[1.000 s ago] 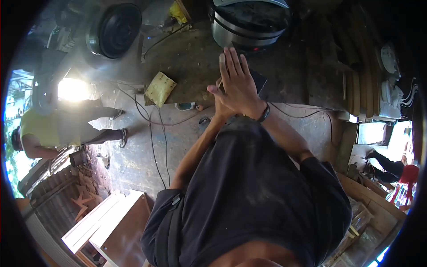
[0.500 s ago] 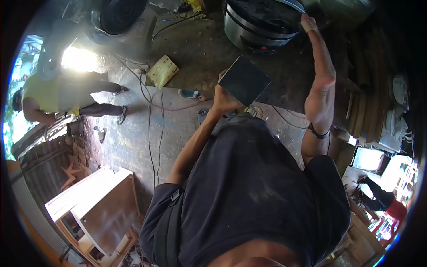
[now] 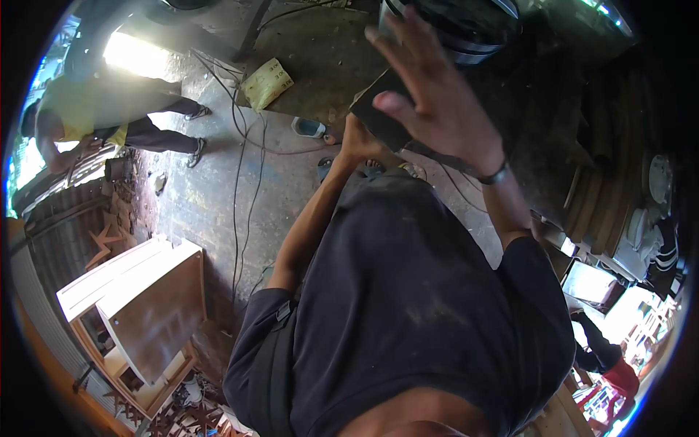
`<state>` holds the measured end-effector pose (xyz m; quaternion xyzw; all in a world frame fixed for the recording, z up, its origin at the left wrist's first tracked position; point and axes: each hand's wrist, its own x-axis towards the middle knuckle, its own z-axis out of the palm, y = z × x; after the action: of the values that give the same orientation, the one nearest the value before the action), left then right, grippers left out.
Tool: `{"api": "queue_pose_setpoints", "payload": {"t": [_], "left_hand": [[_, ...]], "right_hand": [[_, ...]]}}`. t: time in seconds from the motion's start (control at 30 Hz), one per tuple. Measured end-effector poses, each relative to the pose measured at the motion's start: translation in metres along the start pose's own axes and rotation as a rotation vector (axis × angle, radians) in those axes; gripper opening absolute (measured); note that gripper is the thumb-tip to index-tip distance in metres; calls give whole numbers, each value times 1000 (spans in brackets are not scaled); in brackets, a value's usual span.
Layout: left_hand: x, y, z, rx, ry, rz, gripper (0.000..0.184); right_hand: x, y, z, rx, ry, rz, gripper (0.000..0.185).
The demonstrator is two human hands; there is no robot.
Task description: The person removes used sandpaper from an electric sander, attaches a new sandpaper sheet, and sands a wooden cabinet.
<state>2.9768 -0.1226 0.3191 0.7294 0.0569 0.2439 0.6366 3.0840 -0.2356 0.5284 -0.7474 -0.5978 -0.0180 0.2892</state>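
Head view: from my seat at the far end of the feed, I see the left hand (image 3: 357, 140) closed on the near side of a dark flat block (image 3: 386, 131), which sits in front of the body, over the counter's front edge. That grip, I judge, is kept to the margin so the broad face stays free and the piece stays steady. Its underside is hidden from me, so I cannot tell whether it also rests on the counter (image 3: 328, 76).

My second grip, the right hand (image 3: 444, 109), is spread, thumb and fingers apart, clamped on nothing I can make out. It hangs over the block's right part and covers it; I cannot tell whether they touch. The flat palm looks suited to passing over a face rather than pinching.

Further out, a yellow printed packet (image 3: 268, 84) lies by the counter's front edge, to the left, probably placed there for easy reach. Beyond the right hand's fingertips stands a round silver-and-black appliance (image 3: 473, 44), cut off by the frame, perhaps set back to leave working room. Cables (image 3: 239, 189) trail over the floor (image 3: 196, 204). Another person in yellow (image 3: 87, 109) stands well apart, to the left.
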Motion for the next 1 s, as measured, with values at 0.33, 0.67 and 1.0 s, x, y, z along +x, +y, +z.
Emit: {"api": "queue_pose_setpoints", "payload": {"t": [0.33, 0.67, 1.0], "left_hand": [[2, 9, 13, -115, 130, 133, 74], [-4, -18, 7, 28, 83, 166, 70], [-4, -4, 12, -37, 44, 71, 73]], "right_hand": [[-21, 43, 41, 124, -53, -15, 69], [-86, 70, -17, 547, 171, 547, 29], [-88, 91, 68, 999, 320, 725, 25]]}}
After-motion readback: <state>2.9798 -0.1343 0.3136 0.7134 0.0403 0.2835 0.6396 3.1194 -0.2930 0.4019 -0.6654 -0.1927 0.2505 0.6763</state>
